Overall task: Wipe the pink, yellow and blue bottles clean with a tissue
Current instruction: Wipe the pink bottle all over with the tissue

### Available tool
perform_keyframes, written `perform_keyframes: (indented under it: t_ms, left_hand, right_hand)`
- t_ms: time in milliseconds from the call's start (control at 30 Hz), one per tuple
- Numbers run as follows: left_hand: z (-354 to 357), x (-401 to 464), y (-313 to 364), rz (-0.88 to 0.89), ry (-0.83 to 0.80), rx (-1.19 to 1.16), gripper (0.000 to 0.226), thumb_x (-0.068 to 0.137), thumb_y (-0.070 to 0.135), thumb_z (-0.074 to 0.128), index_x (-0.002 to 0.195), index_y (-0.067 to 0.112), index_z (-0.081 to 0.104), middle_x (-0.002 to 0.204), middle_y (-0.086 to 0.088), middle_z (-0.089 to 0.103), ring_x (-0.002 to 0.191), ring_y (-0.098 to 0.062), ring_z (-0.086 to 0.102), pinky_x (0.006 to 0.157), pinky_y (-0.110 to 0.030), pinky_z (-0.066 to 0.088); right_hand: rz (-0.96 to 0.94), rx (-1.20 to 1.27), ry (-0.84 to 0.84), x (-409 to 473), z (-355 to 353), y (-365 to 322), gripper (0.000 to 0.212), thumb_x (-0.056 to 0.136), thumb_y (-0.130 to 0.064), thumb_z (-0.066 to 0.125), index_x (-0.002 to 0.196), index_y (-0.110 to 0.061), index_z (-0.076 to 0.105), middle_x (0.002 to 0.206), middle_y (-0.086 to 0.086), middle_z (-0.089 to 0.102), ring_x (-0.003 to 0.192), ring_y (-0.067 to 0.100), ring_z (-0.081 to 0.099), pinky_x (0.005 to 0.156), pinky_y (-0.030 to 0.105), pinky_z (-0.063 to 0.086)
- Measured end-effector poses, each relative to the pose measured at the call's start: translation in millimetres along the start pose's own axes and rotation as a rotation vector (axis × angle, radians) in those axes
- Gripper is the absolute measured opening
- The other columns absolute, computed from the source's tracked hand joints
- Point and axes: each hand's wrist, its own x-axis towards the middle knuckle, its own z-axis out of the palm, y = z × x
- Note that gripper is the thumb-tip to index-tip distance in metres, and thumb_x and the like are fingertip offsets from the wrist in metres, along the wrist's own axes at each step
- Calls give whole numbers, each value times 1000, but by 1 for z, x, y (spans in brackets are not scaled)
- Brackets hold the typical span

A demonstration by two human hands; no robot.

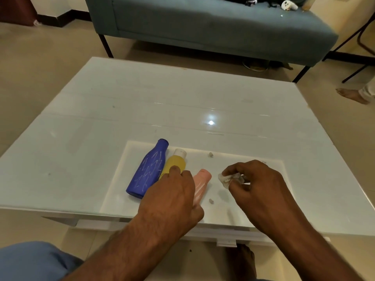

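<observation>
Three bottles lie side by side on a pale mat [253, 211] on the white glass table [101, 122]. The blue bottle [148, 171] at the left has white streaks on it. Beside it is the yellow bottle [175, 162] with a white cap, then the pink bottle [202, 182], also streaked white. My left hand [172, 201] covers the lower part of the pink bottle, thumb on its right side, and one fingertip reaches onto the yellow bottle. My right hand [257, 189] hovers just right of the pink bottle's cap and pinches a crumpled white tissue [228, 178].
Two small tissue scraps [211, 154] [211, 201] lie on the mat. A grey-blue sofa [203, 27] stands beyond the table's far edge. Another person's bare foot [352, 96] is on the floor at the right. My knee in blue cloth [30, 260] is at the lower left.
</observation>
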Motion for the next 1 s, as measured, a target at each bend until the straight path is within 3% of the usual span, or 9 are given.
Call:
perform_keyframes:
  t_ms: [267,367,467,567,667,733,800,900,1000]
  left_hand:
    - [-22,-1,-12,-80,153,-117,61,86,56,56,136,24,40,133,3,49,109,-17,58,89,-31,52]
    - [-28,5,-14,-103,138,-110,63,86,55,58,136,23,40,132,2,50,109,-18,59,92,-31,52]
    - [-33,10,-10,-104,140,-114,66,85,55,59,138,21,39,132,1,49,109,-17,59,92,-31,51]
    - [-37,11,-12,-110,181,-127,68,83,57,60,137,20,41,130,0,49,106,-17,60,89,-31,52]
    - [-39,10,-18,-124,211,-110,72,82,59,59,139,20,39,130,-1,49,106,-18,61,86,-30,51]
    - [-41,10,-22,-133,231,-103,75,82,61,59,140,19,38,127,-2,48,104,-19,61,83,-29,51]
    - [-43,10,-24,-131,252,-105,74,80,63,59,138,19,41,124,-3,48,100,-19,61,78,-29,50]
    - [-45,8,-25,-126,283,-131,68,80,60,58,133,19,45,119,-2,49,90,-18,59,70,-27,47]
    - [-45,6,-27,-125,289,-144,67,79,58,58,133,19,46,117,-2,49,88,-17,57,70,-28,47]
  right_hand:
    - [-26,-36,-10,10,4,2,8,91,-33,75,95,-28,78,97,-14,70,87,3,65,79,19,54]
    - [-48,-44,4,30,10,7,15,93,-24,72,107,-28,77,105,-11,70,91,4,63,75,7,42]
    - [-162,-110,6,58,20,9,28,95,-15,63,117,-28,74,113,-7,70,103,12,64,88,21,51]
    - [-238,-169,-23,90,33,10,32,97,-10,58,119,-25,75,122,-4,72,116,18,63,101,34,50]
    - [-253,-231,-108,106,45,5,33,96,-7,54,114,-22,76,119,-2,73,114,22,63,98,35,51]
    - [-306,-240,-189,97,48,1,29,95,-12,54,111,-23,75,116,-4,71,110,22,63,98,36,50]
    - [-386,-255,-290,71,46,-1,26,96,-31,54,115,-28,72,121,-7,67,112,17,61,101,36,48]
    - [-499,-354,-403,24,35,7,45,96,-61,48,130,-35,62,138,-14,57,124,8,50,102,28,48]
    - [-653,-461,-375,-3,23,27,32,99,-50,55,127,-35,61,135,-13,59,121,8,54,90,23,55]
